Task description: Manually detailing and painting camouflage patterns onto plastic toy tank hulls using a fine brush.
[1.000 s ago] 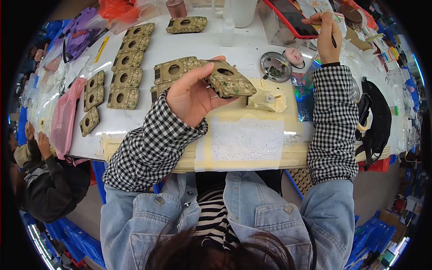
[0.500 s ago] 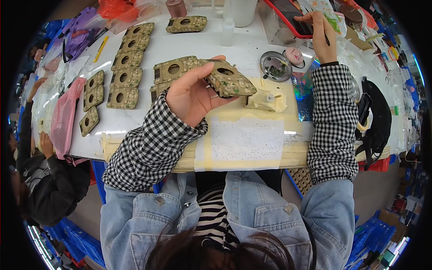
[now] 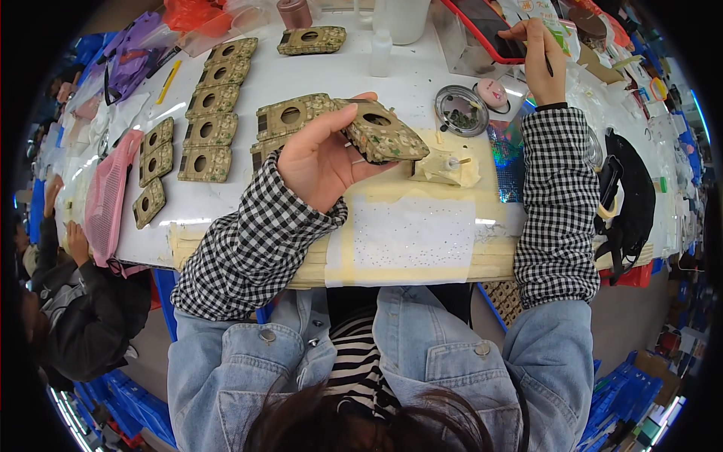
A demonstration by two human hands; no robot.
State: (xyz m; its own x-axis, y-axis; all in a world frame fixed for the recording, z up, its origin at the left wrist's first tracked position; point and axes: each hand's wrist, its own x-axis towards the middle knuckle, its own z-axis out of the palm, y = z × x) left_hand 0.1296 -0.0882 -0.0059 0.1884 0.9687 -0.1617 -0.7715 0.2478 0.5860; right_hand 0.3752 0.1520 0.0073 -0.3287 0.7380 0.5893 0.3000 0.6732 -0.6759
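Note:
My left hand [image 3: 320, 162] is closed around a camouflage-painted tank model hull [image 3: 384, 134] with a round hole in its top, held tilted above the table. At the far right, my right hand [image 3: 541, 64] is at a phone in a red case [image 3: 493, 34], its fingertips over the dark screen. A thin dark tool [image 3: 549, 68] sticks out from that hand; its kind is hard to make out. Behind my left hand lie more hulls of the same pattern [image 3: 290, 114], partly hidden by it. A small taped block with a short stick [image 3: 450, 166] stands beside the held hull.
Rows of camouflage hulls [image 3: 207, 129] lie to the left. A white sheet dotted with specks [image 3: 414, 237] is taped at the front edge. A round clear dish [image 3: 461, 111] holds dark green bits. A pink mesh bag [image 3: 113, 196] and a co-worker [image 3: 90, 316] are at left.
My right hand has shifted slightly right on the phone. My left hand and the hull stay put. At left, the co-worker's raised arm has lowered.

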